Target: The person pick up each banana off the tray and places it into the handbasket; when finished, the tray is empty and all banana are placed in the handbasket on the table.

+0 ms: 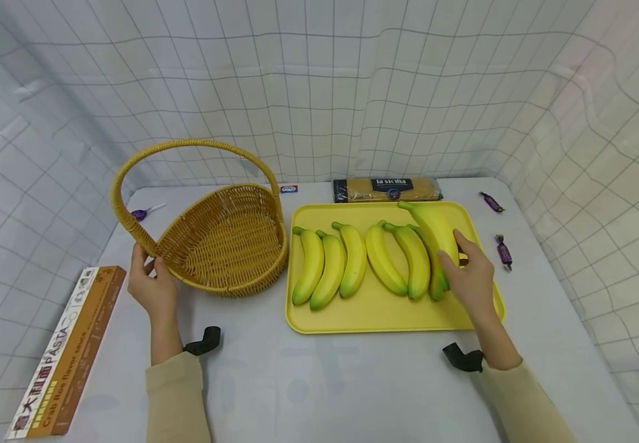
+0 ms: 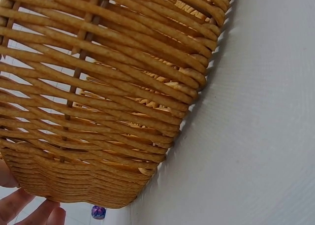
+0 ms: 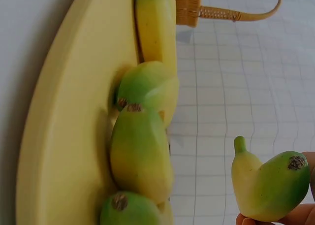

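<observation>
A wicker basket [image 1: 231,240] with a tall arched handle stands on the left of the table, with nothing inside it. My left hand [image 1: 153,286] grips its near left side where the handle meets the rim; the wrist view shows fingertips [image 2: 42,212] at the woven wall. Over the right part of a yellow tray [image 1: 364,317], my right hand [image 1: 469,277] holds a banana [image 1: 436,227] between thumb and fingers, raised above the others. Several more bananas [image 1: 353,258] lie side by side on the tray, their stems pointing away from me.
Behind the tray lies a pack of spaghetti [image 1: 391,189]. Two purple wrapped candies [image 1: 503,252] are right of the tray. A long pasta box [image 1: 70,351] lies at the left edge, and a purple lollipop [image 1: 141,214] sits behind the basket's left side. A small blue-red packet [image 1: 289,189] is at the back.
</observation>
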The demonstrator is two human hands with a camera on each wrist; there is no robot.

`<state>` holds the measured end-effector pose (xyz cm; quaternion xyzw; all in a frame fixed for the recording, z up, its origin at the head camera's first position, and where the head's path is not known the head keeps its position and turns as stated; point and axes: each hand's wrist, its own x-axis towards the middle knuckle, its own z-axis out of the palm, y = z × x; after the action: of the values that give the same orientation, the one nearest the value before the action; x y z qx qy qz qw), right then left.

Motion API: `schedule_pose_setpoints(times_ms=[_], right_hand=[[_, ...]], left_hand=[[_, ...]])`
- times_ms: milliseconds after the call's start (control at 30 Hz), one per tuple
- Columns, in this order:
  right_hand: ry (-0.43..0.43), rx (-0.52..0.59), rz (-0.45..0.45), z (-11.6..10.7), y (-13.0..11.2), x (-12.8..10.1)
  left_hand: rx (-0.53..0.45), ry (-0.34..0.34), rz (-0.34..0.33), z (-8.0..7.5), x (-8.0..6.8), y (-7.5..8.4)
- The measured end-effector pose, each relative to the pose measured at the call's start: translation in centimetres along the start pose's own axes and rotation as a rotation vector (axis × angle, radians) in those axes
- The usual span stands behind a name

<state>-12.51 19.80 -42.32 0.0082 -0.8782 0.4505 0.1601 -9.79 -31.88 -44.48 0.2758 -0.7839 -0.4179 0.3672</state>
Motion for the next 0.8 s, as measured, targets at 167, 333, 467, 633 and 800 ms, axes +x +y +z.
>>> schedule_pose_setpoints(times_ms=[167,333,467,633,800], right_hand=[[-0.047,0.035,-0.059,1.7,-2.0,0.2],[-0.103,0.068,-0.119,3.7,-3.8,0.3],[-0.143,0.101,-0.153,5.2,-5.3,0.3],[-0.186,0.130,-0.178,7.2,-6.8,0.5],[-0.229,0.159,-0.217,9.0,-8.5,0.4]], left_hand=[[0.009,-0.002,-0.002,0.0,0.0,0.0],[0.011,0.003,0.002,0.0,0.0,0.0],[0.006,-0.001,0.005,0.0,0.0,0.0],[-0.001,-0.002,0.009,-0.1,0.0,0.1],[-0.002,0.000,0.011,0.1,0.1,-0.1]])
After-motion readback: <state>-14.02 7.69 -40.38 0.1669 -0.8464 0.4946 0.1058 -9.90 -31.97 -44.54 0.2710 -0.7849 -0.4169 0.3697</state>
